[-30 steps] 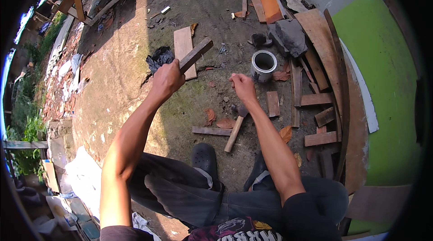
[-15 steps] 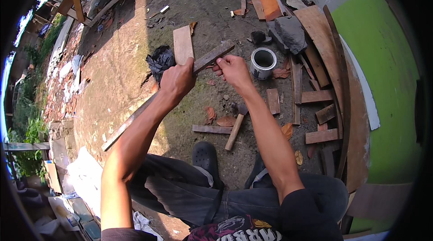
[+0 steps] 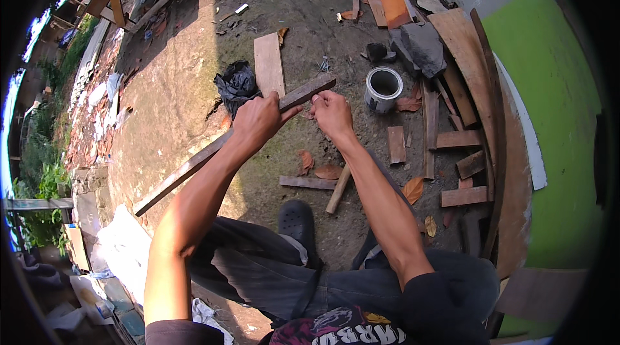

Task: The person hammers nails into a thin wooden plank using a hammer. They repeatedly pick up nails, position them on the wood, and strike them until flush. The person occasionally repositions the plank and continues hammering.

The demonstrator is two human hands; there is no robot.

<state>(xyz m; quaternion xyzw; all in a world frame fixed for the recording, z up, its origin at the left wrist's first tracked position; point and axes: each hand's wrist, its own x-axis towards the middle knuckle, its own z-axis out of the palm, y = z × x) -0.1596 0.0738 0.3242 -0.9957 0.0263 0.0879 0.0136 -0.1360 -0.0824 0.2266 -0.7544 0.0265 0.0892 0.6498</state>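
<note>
A long, narrow wooden strip (image 3: 187, 169) runs slantwise in front of me, one end at lower left and the other near my right hand. My left hand (image 3: 258, 119) is closed around it, thumb stretched toward the right. Just under the strip's right end, my right hand (image 3: 333, 114) has its fingertips pinched together; what they hold, if anything, is too small to make out. Beyond the left hand is a flat pale board (image 3: 268, 61); whether the strip touches it I cannot tell. A hammer handle (image 3: 338, 190) shows below, its head hidden by my right forearm.
A few nails (image 3: 325, 63) lie on the ground beyond the strip. An open metal can (image 3: 384, 87) stands at right beside dark stones (image 3: 421, 49) and several wood offcuts (image 3: 460, 196). A black plastic bag (image 3: 236, 83) lies left of the board. A green panel (image 3: 549, 119) is at far right.
The strip and both hands have come slightly nearer to me, and the nails beyond the strip now show. My right forearm now covers the hammer head. My left thumb is stretched out further.
</note>
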